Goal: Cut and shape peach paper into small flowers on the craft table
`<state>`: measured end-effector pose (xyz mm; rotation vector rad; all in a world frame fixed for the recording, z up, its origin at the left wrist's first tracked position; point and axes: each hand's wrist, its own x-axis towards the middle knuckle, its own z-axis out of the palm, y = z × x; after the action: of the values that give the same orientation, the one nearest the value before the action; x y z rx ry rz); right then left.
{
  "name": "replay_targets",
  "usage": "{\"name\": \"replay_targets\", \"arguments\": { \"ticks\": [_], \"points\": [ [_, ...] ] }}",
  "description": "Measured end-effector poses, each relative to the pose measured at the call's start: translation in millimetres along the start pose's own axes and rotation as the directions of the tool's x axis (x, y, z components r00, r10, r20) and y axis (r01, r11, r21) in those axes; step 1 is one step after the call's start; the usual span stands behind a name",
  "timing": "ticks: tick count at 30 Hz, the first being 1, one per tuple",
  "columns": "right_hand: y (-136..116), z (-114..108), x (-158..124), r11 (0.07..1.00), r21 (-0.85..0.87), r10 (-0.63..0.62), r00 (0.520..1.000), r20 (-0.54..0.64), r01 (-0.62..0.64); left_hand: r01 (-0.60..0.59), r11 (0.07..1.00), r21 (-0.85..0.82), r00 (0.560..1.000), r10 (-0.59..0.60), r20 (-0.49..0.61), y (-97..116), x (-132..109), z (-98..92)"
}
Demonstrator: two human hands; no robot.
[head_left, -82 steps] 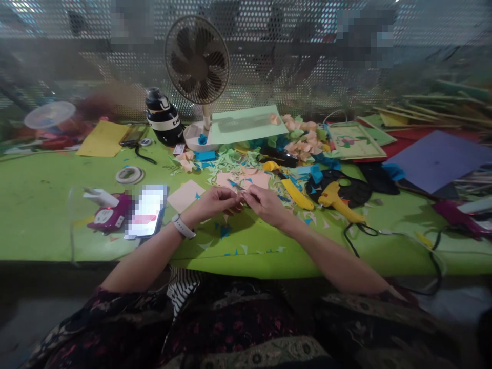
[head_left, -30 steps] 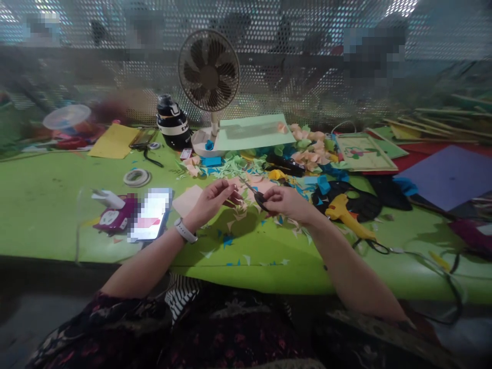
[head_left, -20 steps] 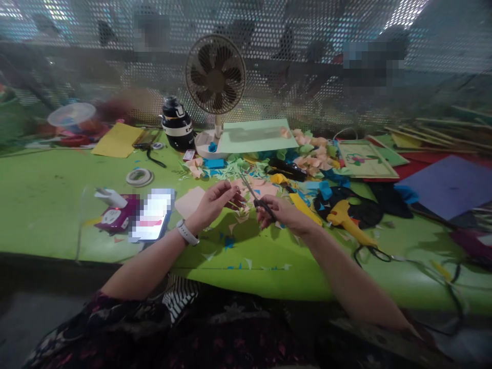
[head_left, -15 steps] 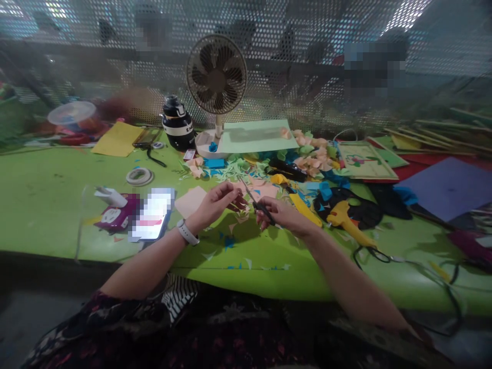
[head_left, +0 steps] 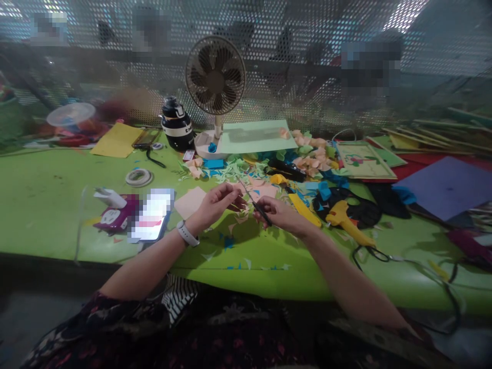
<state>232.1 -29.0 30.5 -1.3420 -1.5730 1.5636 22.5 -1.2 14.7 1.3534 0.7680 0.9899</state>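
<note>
My right hand [head_left: 274, 212] is closed around the dark handles of a pair of scissors [head_left: 263, 211], whose blades point up and left toward my other hand. Curled fingers of my left hand [head_left: 221, 200] pinch a small piece of peach paper [head_left: 238, 188], partly hidden by the fingertips. Beside the left wrist lies a peach paper sheet [head_left: 189, 202]. More peach paper [head_left: 263, 188] rests just beyond the scissors, and small scraps [head_left: 229, 243] in blue and peach are strewn below the hands.
A fan [head_left: 216, 79] and a dark bottle [head_left: 177, 125] stand at the back. Left are a phone [head_left: 154, 215] and a tape roll [head_left: 139, 177]. To the right lie a yellow cutter [head_left: 304, 209], a yellow glue gun [head_left: 349, 225] with its cord, and purple paper [head_left: 448, 187].
The scissors and my right hand have shifted very slightly to the left. My left hand stays almost in place.
</note>
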Motion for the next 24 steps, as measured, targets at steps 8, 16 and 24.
{"name": "replay_targets", "arguments": {
  "ticks": [8,16,24],
  "points": [
    [1.6,-1.2,0.4,1.0,-0.02,-0.014,1.0,0.008,0.014,0.003,0.999,-0.033,1.0,-0.003,-0.011,0.8,-0.8,1.0],
    [1.1,-0.9,0.4,0.999,-0.04,-0.003,1.0,-0.012,0.003,0.026,1.0,-0.013,1.0,-0.026,-0.016,2.0,-1.4,2.5],
    [-1.0,-0.2,0.0,0.997,-0.069,-0.035,0.996,-0.078,0.03,0.028,0.998,-0.056,0.999,-0.03,-0.025,2.2,-1.5,3.2]
  ]
}}
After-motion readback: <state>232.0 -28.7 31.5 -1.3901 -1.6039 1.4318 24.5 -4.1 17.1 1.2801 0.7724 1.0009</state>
